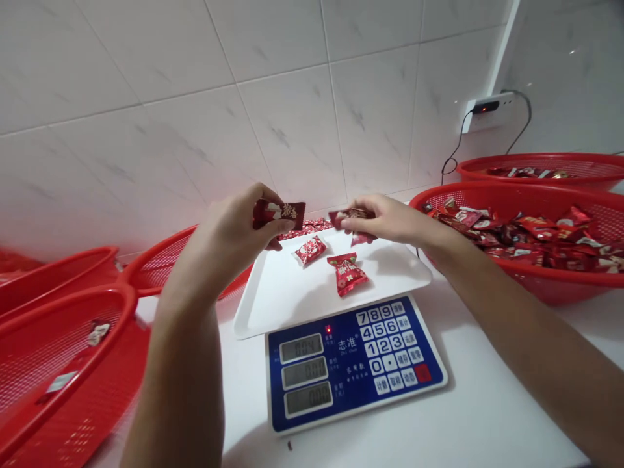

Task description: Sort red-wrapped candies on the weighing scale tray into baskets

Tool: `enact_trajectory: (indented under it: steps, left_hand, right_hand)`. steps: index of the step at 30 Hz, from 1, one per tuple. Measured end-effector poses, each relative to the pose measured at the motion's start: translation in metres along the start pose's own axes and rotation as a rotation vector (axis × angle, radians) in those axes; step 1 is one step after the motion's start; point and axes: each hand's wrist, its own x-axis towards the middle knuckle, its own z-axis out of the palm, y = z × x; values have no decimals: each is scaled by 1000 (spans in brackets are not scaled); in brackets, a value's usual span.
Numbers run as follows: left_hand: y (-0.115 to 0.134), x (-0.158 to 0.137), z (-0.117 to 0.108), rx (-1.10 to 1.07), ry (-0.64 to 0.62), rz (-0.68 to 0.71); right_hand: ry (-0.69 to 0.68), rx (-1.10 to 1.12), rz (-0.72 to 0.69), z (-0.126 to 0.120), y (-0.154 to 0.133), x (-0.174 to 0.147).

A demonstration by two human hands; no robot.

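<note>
At the centre, the left hand [238, 221] covers one end of its dark red packet [294, 212]; print on the right hand's packet [359, 213] is too blurred to read. The left forearm [188, 338] hides part of the basket [156, 265] behind it. Frame edges cut off the lower-left basket [117, 383] and the heaped right basket [546, 286].

Packets [348, 275] lie on a scale tray [273, 286] behind the control panel [350, 390] (displays [305, 372] left, keys [379, 329] right), baskets [556, 291] on either side, a wall [292, 143] beyond.
</note>
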Motion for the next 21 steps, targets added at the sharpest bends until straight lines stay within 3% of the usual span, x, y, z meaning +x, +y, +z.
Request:
enact_trajectory:
  steps: [5,13,17,21]
  left_hand:
    - [7,-4,-6,-2,33,-17]
    - [3,-3,-7,-44,59,-7]
    - [4,-6,-6,-72,123,35]
    - [7,-8,-5,-96,166,46]
  right_hand:
    - [-1,-224,-93,10,14,7]
    - [-48,-175,109,6,21,9]
    - [138,-195,240,-18,15,1]
    - [320,-151,190,-39,13,-5]
